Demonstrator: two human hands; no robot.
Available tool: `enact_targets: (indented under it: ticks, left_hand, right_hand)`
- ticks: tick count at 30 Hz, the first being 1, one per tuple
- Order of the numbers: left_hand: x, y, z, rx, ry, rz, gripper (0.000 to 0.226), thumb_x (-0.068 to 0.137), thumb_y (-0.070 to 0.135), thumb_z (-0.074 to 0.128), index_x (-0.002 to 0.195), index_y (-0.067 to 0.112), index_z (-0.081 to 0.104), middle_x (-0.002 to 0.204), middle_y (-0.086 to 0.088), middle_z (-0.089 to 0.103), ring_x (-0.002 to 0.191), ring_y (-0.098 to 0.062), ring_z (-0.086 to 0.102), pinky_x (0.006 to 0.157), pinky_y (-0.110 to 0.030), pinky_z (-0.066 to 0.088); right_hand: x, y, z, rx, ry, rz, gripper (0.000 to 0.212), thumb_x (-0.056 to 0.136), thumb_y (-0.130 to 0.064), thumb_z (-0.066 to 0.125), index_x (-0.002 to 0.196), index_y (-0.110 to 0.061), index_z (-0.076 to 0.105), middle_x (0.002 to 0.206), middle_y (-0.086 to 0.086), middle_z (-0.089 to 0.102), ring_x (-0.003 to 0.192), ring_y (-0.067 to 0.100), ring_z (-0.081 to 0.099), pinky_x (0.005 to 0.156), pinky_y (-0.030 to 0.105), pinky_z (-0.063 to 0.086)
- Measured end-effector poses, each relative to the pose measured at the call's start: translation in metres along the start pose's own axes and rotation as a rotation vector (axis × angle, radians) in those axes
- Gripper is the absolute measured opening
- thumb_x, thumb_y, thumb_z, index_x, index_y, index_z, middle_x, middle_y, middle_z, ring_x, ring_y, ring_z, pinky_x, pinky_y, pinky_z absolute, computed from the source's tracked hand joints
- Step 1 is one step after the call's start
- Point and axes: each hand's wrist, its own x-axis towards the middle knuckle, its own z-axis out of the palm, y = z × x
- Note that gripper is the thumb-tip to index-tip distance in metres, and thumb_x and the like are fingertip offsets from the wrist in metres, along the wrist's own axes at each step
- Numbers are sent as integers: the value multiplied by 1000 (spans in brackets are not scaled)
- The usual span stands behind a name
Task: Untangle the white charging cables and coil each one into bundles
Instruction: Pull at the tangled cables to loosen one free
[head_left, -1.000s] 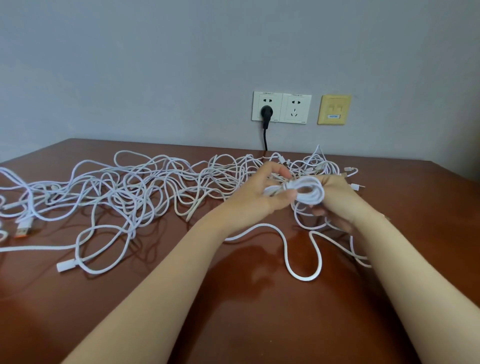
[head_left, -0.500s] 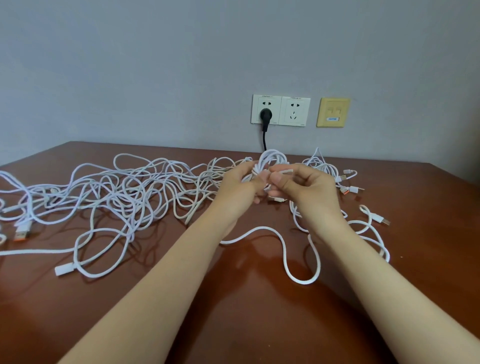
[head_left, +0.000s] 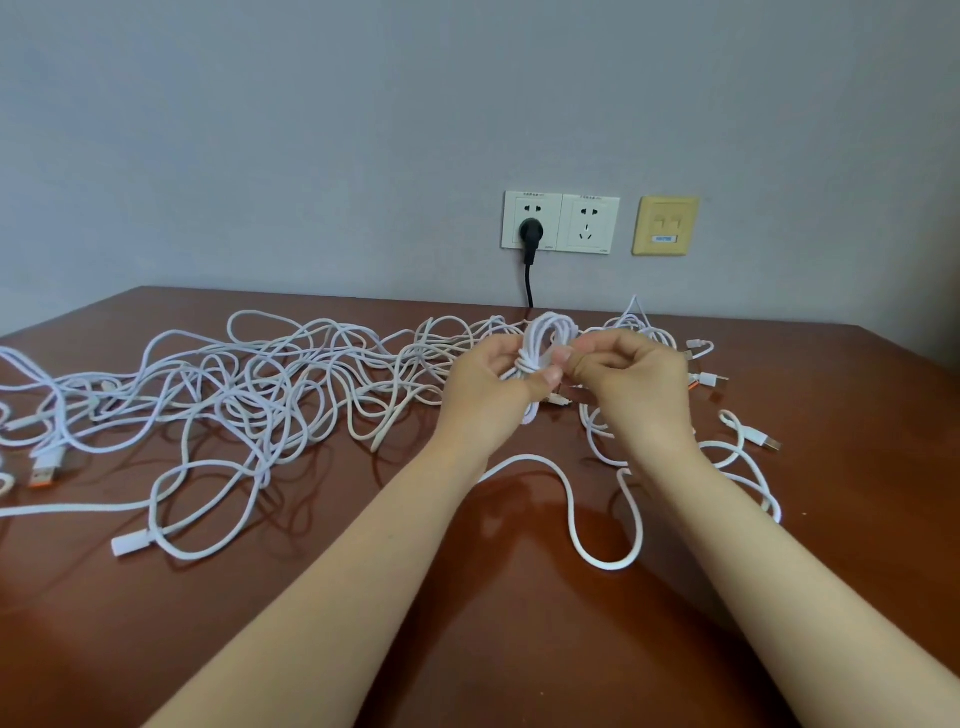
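Grey wall (head_left: 311, 130) rises behind a reddish-brown worktop (head_left: 467, 623), carrying a white double socket (head_left: 589, 223) with a black plug (head_left: 530, 236) in its left half and a yellowish plate (head_left: 665, 226) just beside it. Across the left and middle of the worktop sprawls a tangle of white cables (head_left: 260, 384), one orange-tipped connector (head_left: 44, 470) lying at its far left edge. Above the middle of the worktop, both hands meet on a coiled bundle (head_left: 548, 332) whose loops stand upright, cinched at the waist by a few turns of its own cable. The left hand (head_left: 488, 395) pinches that waist between thumb and curled fingers; the right hand (head_left: 634, 384), fingers curled, pinches the same spot from the other side. Below the forearms a loose cable (head_left: 602, 558) snakes in a deep curve, and more connectors (head_left: 763, 441) lie to the right.
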Motion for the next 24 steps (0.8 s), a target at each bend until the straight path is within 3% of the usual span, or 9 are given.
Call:
enact_targets:
  ticks: [2,6,10,17,21,24]
  left_hand:
    - [1,0,-2,-25,-9,26,27,81,-2,67,92,21,58,88,10,66,79,-2,62,68,-10,51]
    - [-2,0,-1,27,-102,65,38,80,-9,64,106,18,57,87,11,66,73,6,63,67,-9,50]
    - [-4,-3,1,80,-95,102,41,81,-7,65,100,28,56,90,10,65,81,4,61,71,-8,49]
    - [-6,-3,3,92,-76,125,37,82,-1,65,106,27,57,88,13,66,78,5,62,72,-11,50]
    - [-6,-5,4,20,-55,78,37,83,-2,65,94,32,57,81,17,68,72,9,63,66,-6,48]
    - [-6,-5,4,76,-68,75,35,82,-3,65,101,26,58,90,9,69,81,2,64,73,-11,50]
  right_hand:
    - [-1,-2,1,44,-29,79,10,76,-3,73,69,-9,67,61,4,67,60,16,63,67,25,57]
    - [0,-6,-2,70,-54,144,10,77,2,69,71,-6,70,65,6,68,61,16,62,63,25,58]
    - [0,-6,0,132,-44,280,13,78,3,67,68,-5,68,54,4,62,52,13,56,49,20,52]
    - [2,-8,-3,245,-75,383,9,77,3,67,70,-2,67,51,1,61,44,8,58,57,26,58]
    - [2,-10,-3,235,-59,383,6,77,5,66,73,1,67,53,3,63,47,10,60,53,24,57]
    - [2,-9,-3,193,-25,372,11,77,5,66,68,-1,65,53,5,63,45,11,60,50,23,55]
